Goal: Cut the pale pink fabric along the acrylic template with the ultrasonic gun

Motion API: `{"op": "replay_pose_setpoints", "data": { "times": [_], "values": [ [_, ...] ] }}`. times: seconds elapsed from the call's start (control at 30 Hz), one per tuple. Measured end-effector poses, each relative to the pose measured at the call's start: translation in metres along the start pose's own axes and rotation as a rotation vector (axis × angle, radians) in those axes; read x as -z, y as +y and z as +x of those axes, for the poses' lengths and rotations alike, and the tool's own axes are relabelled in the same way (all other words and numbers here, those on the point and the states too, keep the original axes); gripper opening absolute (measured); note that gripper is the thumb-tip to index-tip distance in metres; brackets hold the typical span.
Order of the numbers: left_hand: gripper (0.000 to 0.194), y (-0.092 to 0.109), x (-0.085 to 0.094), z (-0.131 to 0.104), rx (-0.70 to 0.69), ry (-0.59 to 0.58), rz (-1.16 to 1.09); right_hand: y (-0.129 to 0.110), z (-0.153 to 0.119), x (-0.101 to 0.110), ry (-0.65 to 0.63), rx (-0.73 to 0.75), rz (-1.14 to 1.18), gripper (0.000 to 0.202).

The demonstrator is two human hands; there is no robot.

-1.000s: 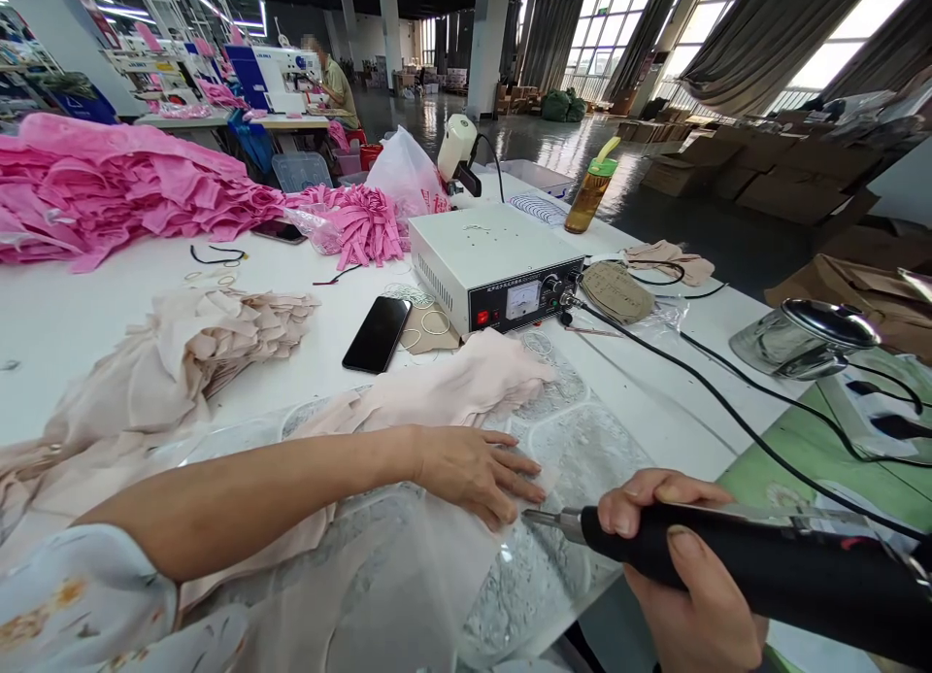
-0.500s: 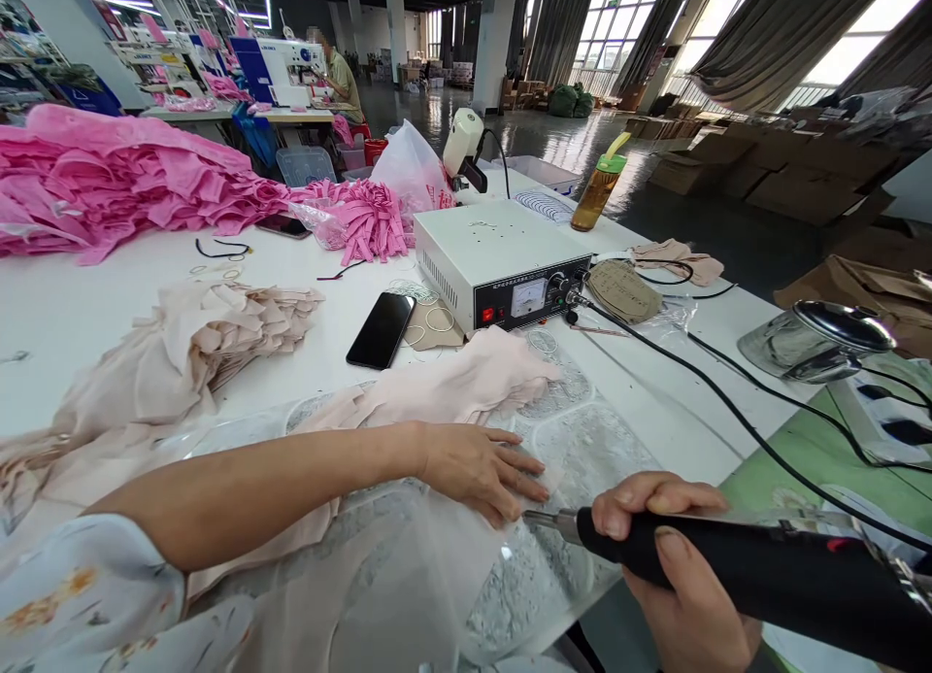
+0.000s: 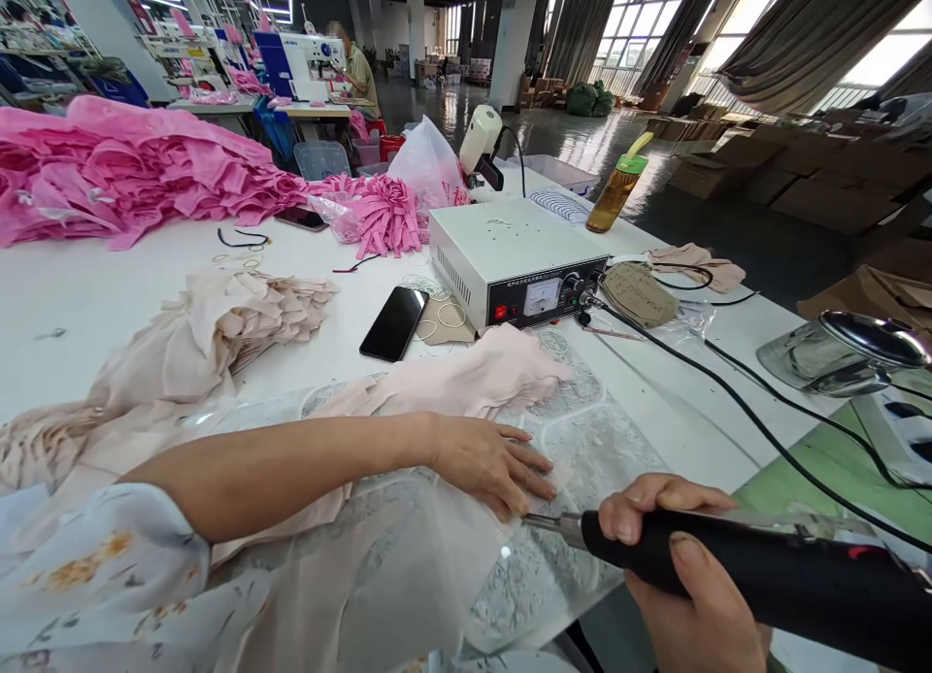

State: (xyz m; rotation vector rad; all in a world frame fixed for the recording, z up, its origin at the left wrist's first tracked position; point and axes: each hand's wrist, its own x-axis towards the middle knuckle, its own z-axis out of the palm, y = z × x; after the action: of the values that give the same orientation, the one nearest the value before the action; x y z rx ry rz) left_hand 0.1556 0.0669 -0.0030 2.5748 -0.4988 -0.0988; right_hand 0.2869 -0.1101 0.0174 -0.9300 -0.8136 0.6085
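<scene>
Here, at lower right, my right hand (image 3: 703,600) grips the tool (image 3: 764,561), pointing left toward my spread left hand (image 3: 487,459).

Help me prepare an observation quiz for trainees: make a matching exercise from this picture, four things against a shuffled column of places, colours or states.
Things
1. Right hand
2. Left hand
3. Nearer phone
4. Bottle

Places, colours or states
A. Amber, with a green cap
B. Gripping the black handheld tool
C. Dark screen up, left of the control box in this view
D. Spread out on pale fabric

Right pairs: 1-B; 2-D; 3-C; 4-A
</scene>
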Motion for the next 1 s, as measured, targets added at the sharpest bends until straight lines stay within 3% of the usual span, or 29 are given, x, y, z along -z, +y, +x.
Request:
{"op": "replay_pose_setpoints", "data": {
  "times": [0.27, 0.6, 0.83, 1.0],
  "values": [
    [0.01, -0.0003, 0.0005, -0.0002, -0.017, -0.026, 0.044, 0.0021, -0.0004, -0.0003, -0.016, -0.005, -0.007, 0.006],
    [0.01, 0.0003, 0.0004, -0.0012, -0.039, 0.025, 0.055, 0.0017, 0.0007, -0.0017, -0.084, 0.022, -0.061, 0.007],
    [0.012, 0.0012, -0.0011, 0.0008, -0.014, 0.024, 0.038, -0.0062, -0.0028, -0.004, -0.022, -0.003, -0.018, 0.009],
    [0.015, 0.0003, -0.0035, 0.0008, -0.008, 0.036, 0.032, -0.0038, -0.0057, -0.0036, -0.052, -0.022, -0.005, 0.01]
  ]
}}
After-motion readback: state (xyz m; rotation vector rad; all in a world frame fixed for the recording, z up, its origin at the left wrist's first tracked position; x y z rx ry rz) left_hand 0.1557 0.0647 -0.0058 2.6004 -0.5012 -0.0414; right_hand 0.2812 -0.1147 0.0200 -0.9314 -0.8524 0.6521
